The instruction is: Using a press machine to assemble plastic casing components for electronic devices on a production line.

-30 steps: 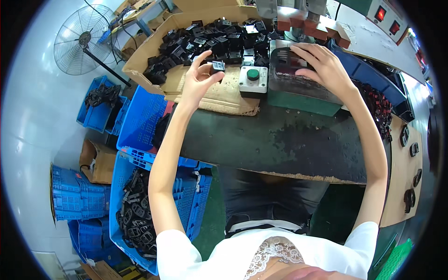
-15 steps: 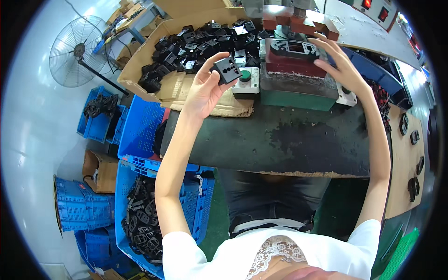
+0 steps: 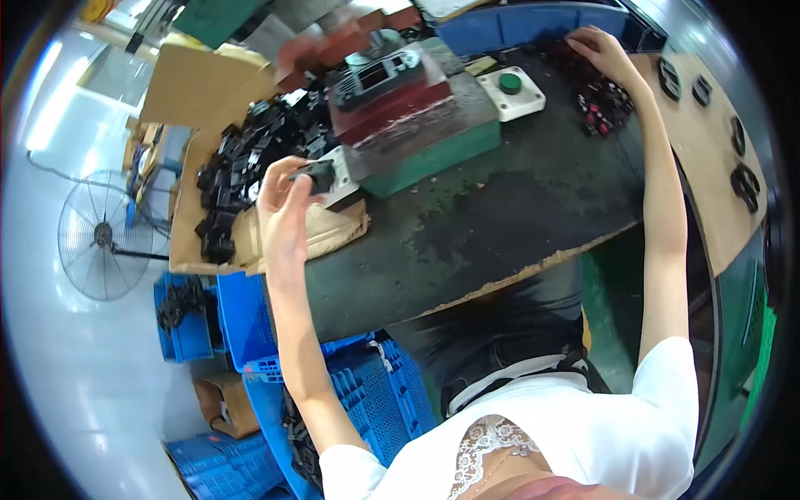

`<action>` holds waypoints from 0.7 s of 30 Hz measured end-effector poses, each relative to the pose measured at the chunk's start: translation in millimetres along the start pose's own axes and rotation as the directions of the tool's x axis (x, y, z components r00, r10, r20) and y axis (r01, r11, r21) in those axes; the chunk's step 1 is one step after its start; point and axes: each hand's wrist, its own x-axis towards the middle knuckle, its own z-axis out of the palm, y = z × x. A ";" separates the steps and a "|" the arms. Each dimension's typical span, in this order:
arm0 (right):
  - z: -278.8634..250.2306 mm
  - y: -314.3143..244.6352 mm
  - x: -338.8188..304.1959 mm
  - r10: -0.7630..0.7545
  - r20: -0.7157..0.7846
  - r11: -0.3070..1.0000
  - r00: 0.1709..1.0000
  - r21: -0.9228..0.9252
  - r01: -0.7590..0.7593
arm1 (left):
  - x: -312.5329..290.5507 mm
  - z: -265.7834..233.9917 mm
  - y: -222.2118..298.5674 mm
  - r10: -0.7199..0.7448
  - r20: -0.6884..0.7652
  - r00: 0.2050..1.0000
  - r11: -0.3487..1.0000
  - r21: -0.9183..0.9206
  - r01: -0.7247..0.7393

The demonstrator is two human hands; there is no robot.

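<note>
My left hand (image 3: pixel 283 204) is closed around a black square plastic part (image 3: pixel 317 176), just in front of the left white button box (image 3: pixel 340 185). Over at the far right, my right hand (image 3: pixel 607 57) reaches to a heap of small dark and red parts (image 3: pixel 602 107). Its fingers are curled together at the heap's far side; what they pinch, if anything, I cannot make out. Between the hands, a long black plastic casing (image 3: pixel 379 79) lies on a maroon fixture block (image 3: pixel 392 114), which sits on a green-sided base (image 3: pixel 437 154).
A cardboard box (image 3: pixel 185 221) full of black parts stands at the left. Red-brown press blocks (image 3: pixel 333 48) hang behind the fixture. Another white box with a green button (image 3: pixel 511 83) is at its right. Several black rings lie on a cardboard sheet (image 3: pixel 708 192). Blue crates (image 3: pixel 375 387) stand below left.
My right hand has left the casing on the fixture and moved right to the heap of small parts. The left hand still holds the square part, now lower. The whole view has turned.
</note>
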 end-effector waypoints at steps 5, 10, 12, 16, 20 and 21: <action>-5.6 -26.9 -0.9 0.003 0.119 0.982 0.993 -0.189 0.019 | 23.4 -8.2 5.8 0.019 -0.155 0.988 1.000 0.028 -0.015; -16.6 -64.9 -11.3 0.096 0.340 0.995 0.936 -0.060 -0.081 | 53.3 -1.4 11.2 0.083 -0.089 0.993 0.993 0.093 -0.074; -20.3 -70.5 -14.9 0.195 0.424 0.981 0.885 -0.067 -0.184 | 63.0 4.9 9.1 0.087 -0.098 0.991 0.991 0.110 -0.076; -17.0 -71.4 -12.4 0.221 0.500 0.975 0.837 -0.129 -0.181 | 72.3 19.7 -0.7 0.173 -0.156 0.973 0.984 0.077 -0.162; -6.9 -72.9 -18.2 0.152 0.382 0.978 0.911 -0.194 -0.081 | 81.1 29.6 -3.5 0.337 -0.042 0.941 0.820 0.505 -0.271; -4.1 -74.0 -19.0 0.106 0.320 0.976 0.941 -0.217 -0.037 | 85.6 33.3 -5.3 0.268 -0.073 0.961 0.871 0.445 -0.209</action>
